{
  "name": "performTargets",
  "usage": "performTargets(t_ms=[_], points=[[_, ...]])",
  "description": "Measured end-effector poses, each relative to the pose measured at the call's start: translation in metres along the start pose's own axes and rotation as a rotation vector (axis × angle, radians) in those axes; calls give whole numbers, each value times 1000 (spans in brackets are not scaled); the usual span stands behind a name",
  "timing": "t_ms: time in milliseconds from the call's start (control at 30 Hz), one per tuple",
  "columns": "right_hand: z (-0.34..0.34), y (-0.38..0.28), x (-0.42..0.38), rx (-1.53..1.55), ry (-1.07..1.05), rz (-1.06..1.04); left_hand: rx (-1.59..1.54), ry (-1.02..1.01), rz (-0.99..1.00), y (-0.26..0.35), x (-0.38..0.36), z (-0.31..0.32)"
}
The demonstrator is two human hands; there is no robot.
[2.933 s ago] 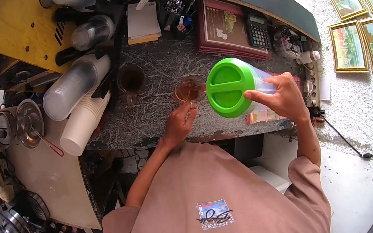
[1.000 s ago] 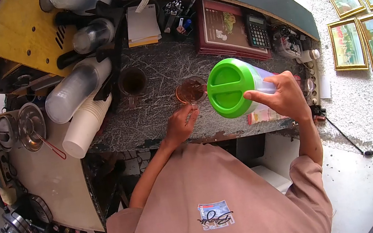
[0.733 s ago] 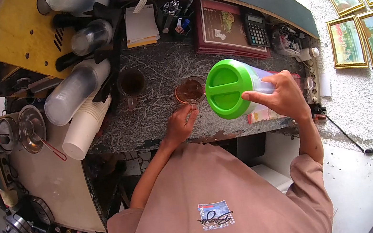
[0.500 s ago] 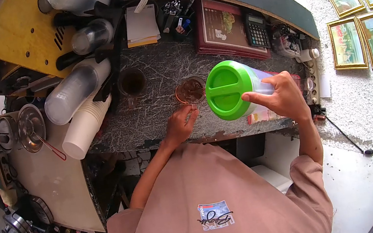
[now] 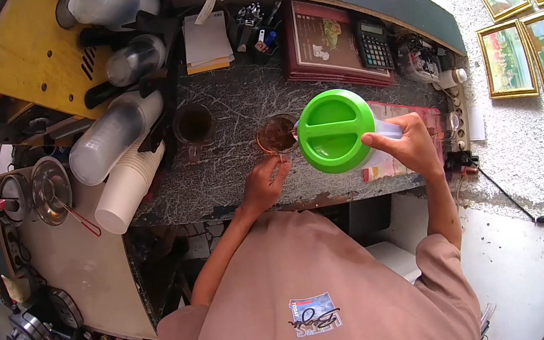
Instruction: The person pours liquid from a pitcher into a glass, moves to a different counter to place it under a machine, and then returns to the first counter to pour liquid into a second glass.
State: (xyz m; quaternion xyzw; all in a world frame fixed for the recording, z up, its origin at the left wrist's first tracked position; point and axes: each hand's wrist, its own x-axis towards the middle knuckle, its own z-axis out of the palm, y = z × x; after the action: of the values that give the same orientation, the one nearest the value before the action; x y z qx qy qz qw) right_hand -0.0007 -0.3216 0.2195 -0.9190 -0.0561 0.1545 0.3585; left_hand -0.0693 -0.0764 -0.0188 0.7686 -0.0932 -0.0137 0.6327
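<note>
My right hand grips the handle of a pitcher with a bright green lid and a pale body. Its spout side reaches the right rim of a clear glass mug that has reddish-brown liquid in it. At the mug's near side, the fingers of my left hand are pinched on its small handle. A second glass mug, holding dark liquid, stands on the dark scratched counter to the left.
Stacked white cups and clear plastic cups lie at the left, near a metal strainer. Burgundy menus, a calculator and a paper pad line the back. A pink patterned mat lies beneath the pitcher.
The pitcher has turned more upright and shifted slightly left, with my right hand drawn along. More of the pink mat shows. My left hand stays at the mug's handle.
</note>
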Motion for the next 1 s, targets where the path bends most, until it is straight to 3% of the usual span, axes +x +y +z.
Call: performTargets(t_ms=[133, 333, 400, 467, 633, 733, 1000], points=[[-2, 29, -15, 78, 69, 47, 10, 3, -21, -6, -2, 3], [14, 114, -51, 814, 569, -35, -2, -64, -84, 4, 1, -2], [17, 128, -57, 877, 648, -78, 6, -58, -54, 0, 1, 0], [19, 137, -61, 1004, 933, 16, 11, -56, -23, 0, 1, 1], [15, 153, -54, 941, 1263, 0, 11, -60, -75, 9, 2, 1], [14, 194, -48, 1020, 1297, -77, 27, -37, -63, 10, 1, 3], [12, 214, -28, 976, 1464, 66, 52, 5, -86, 14, -3, 7]])
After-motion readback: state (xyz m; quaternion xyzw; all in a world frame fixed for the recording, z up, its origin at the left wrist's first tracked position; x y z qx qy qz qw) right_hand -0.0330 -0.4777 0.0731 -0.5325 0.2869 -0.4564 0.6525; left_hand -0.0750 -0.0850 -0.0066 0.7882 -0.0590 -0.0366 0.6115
